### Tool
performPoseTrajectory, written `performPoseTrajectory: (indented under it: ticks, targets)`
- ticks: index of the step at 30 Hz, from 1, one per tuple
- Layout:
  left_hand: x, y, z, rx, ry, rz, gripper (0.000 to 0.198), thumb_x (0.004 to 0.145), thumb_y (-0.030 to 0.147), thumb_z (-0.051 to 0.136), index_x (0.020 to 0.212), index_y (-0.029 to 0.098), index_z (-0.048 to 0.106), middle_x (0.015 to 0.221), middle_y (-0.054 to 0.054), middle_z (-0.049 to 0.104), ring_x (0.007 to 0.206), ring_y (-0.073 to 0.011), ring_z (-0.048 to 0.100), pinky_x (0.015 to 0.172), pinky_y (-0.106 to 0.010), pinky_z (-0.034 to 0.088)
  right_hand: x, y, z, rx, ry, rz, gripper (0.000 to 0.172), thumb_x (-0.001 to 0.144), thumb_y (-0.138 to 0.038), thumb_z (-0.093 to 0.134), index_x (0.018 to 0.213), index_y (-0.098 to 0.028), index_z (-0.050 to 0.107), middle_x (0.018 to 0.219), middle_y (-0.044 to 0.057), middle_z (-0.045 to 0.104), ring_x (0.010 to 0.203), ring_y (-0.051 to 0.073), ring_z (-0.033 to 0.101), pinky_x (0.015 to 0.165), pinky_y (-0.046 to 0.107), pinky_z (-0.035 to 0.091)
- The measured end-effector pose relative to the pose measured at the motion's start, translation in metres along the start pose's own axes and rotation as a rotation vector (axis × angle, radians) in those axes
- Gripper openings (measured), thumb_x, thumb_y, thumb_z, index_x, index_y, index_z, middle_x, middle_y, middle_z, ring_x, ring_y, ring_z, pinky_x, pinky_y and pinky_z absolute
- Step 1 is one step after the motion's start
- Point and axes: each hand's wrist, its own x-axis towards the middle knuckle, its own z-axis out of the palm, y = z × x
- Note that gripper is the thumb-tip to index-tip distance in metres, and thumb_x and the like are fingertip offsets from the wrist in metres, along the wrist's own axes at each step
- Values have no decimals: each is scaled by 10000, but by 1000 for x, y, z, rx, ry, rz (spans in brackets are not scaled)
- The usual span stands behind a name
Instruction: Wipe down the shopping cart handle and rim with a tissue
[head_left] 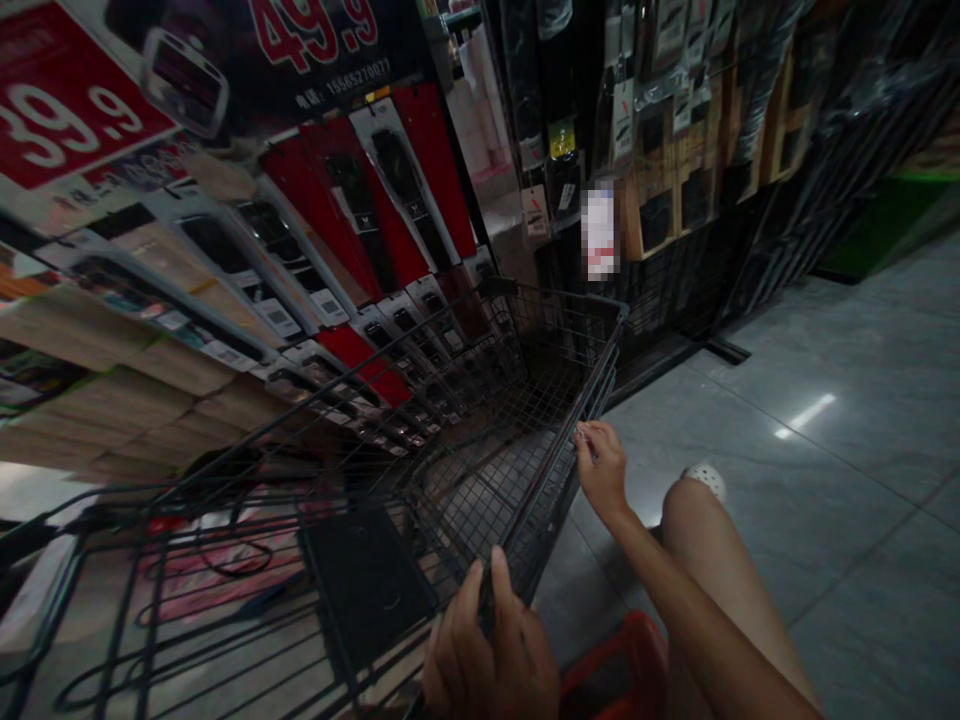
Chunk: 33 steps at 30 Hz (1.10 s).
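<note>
A dark wire shopping cart point(525, 400) stands tilted across the view in a shop aisle. My left hand point(487, 655) is at the bottom centre, its fingers curled over the cart's near rim. My right hand point(600, 465) reaches forward along the cart's right side, with its fingers pinched closed on the top wire there. A flat black item point(367, 585) lies in the cart's near section, beside a looped black cable point(232, 560). My bare knee point(697, 520) and a white shoe point(705, 480) show just right of the cart.
Shelves of boxed goods point(315, 270) with red price signs point(60, 100) run along the left, close to the cart. A black rack of hanging packets point(675, 150) stands behind. Grey tiled floor point(825, 420) spreads to the right. A red plastic part point(622, 660) sits by my left hand.
</note>
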Motion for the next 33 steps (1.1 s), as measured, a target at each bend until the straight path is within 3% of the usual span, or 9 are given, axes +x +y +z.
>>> performPoseTrajectory:
  ticks: [8, 15, 21, 26, 29, 33]
  targets:
    - [-3, -1, -5, -4, -19, 26, 602, 745, 112, 605, 1324, 205, 469, 1017, -104, 652, 926, -228, 559, 864, -400, 376, -7, -4, -5, -6, 20, 32, 213, 882, -268, 475, 980, -176, 640, 922, 77, 569, 864, 192, 557, 751, 359, 486]
    - [-9, -5, -4, -37, -14, 45, 611, 747, 123, 598, 1332, 230, 458, 1024, -88, 646, 939, -212, 553, 885, -388, 383, -20, -27, -19, 54, 24, 335, 250, 804, -386, 553, 848, -159, 649, 851, 67, 594, 830, 200, 559, 770, 363, 459]
    - [-7, -5, -5, -46, -37, 34, 646, 752, 102, 583, 1363, 221, 412, 1041, -103, 638, 960, -214, 547, 895, -397, 385, 0, -63, -19, 381, -3, 652, 325, 685, -446, 645, 815, -150, 684, 716, 31, 634, 674, 172, 563, 641, 315, 450]
    - [-6, -3, -6, -29, -46, 27, 662, 754, 96, 582, 1376, 218, 390, 1043, -106, 643, 957, -221, 553, 897, -411, 377, 24, -87, -27, 805, -47, 1013, 263, 484, -298, 762, 689, -147, 697, 613, 9, 626, 534, 111, 512, 489, 237, 411]
    - [-6, -4, -5, -23, -41, 27, 671, 753, 100, 587, 1380, 224, 382, 1047, -105, 642, 958, -221, 556, 898, -413, 381, 24, -94, -30, 906, 29, 1079, 230, 452, -232, 765, 659, -157, 698, 602, 5, 623, 521, 95, 502, 455, 213, 405]
    - [-8, -4, -4, -30, -31, 28, 651, 753, 98, 583, 1366, 224, 404, 1038, -96, 644, 967, -207, 553, 910, -400, 389, 16, -99, -32, 900, 93, 1052, 230, 491, -232, 767, 697, -161, 692, 603, -4, 620, 518, 86, 499, 477, 211, 424]
